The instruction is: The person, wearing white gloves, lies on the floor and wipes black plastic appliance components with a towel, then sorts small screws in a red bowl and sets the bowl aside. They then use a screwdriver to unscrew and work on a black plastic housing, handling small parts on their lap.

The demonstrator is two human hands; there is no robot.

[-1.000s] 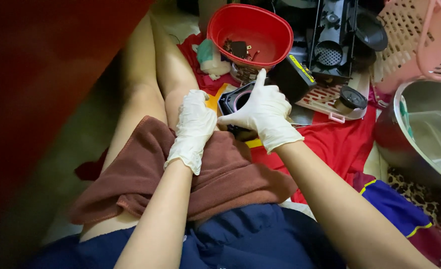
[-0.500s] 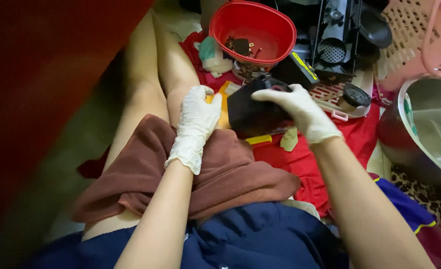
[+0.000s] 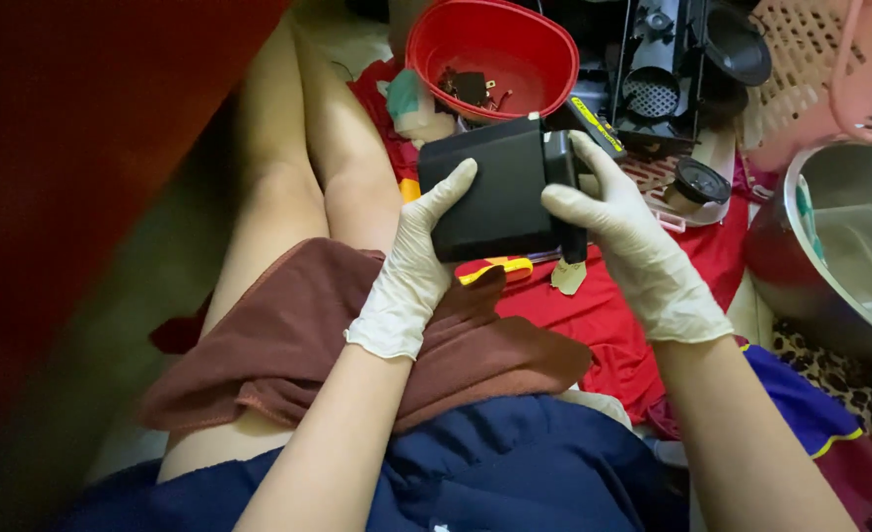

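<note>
Black box (image 3: 490, 187) between gloved fingers (image 3: 453, 187)

Few labels show, and no screens or signs. Just past the fingertips of the right hand (image 3: 625, 236), on a black part lying behind the black box, sits a narrow yellow label strip (image 3: 594, 118) with dark print, tilted. Below the left hand's (image 3: 411, 266) fingers, under the near edge of the box, a curved yellow strip (image 3: 495, 268) lies on the red cloth; whether it is a label cannot be told. No packages can be made out.
</note>
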